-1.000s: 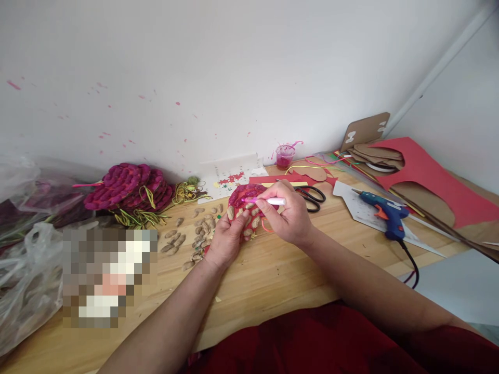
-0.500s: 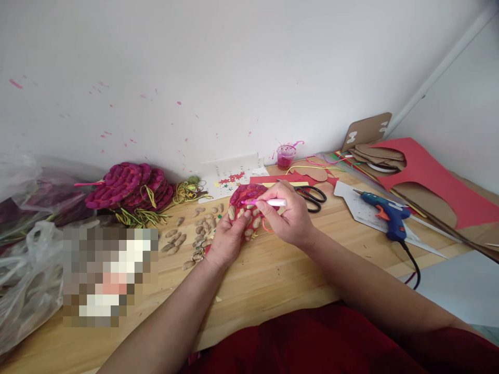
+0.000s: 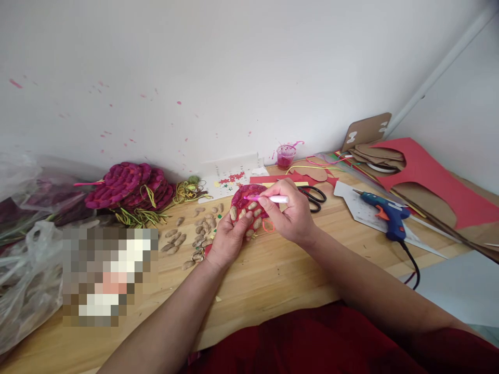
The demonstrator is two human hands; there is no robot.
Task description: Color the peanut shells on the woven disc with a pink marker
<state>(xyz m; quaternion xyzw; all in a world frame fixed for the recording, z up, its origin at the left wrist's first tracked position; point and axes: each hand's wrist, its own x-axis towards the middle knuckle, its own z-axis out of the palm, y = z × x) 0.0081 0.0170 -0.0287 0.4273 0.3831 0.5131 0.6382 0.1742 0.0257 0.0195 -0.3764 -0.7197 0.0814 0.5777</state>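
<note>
My left hand (image 3: 229,238) grips the lower left edge of a round red piece (image 3: 238,196) with peanuts on it. Its upper part carries magenta-coloured peanuts, while those lower down are plain tan. In my right hand (image 3: 290,213) is a brush with a white handle (image 3: 279,199) and a pink tip, which touches or hovers just over the magenta part. Loose peanuts (image 3: 202,226) lie on the wooden table just left of my left hand. Behind my right hand stands a cup of magenta liquid (image 3: 286,157).
Finished-looking magenta discs (image 3: 125,187) are stacked at the left beside plastic bags (image 3: 35,280). Black-handled scissors (image 3: 316,199) lie right of my right hand. Farther right are a blue glue gun (image 3: 390,215) with its cord, red paper (image 3: 429,176) and cardboard.
My right hand and the brush have shifted slightly to the right and up. The round piece has tilted a little, and more of its plain peanuts show.
</note>
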